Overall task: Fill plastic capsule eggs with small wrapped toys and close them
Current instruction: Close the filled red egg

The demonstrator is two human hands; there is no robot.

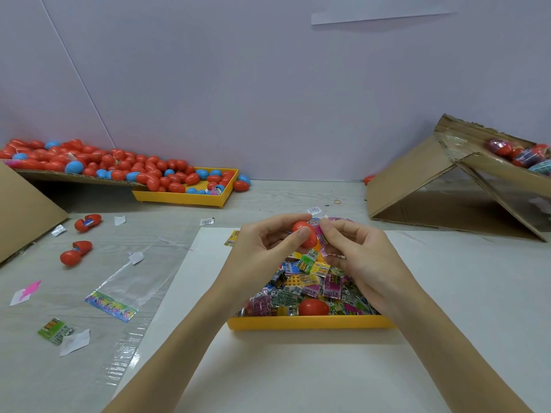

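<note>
Left hand [268, 242] grips a red plastic capsule egg half [305, 233]; right hand [354, 251] pinches a pink wrapped toy packet [321, 234] above the yellow plastic tray [310, 322].

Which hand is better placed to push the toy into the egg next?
Probably the right hand: it pinches a wrapped toy beside the red egg half, which the left hand grips.

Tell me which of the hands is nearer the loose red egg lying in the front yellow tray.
Right. The right hand is above and just right of the red egg, its wrist passing close beside it. The left hand holds another egg, up and to the left.
</note>
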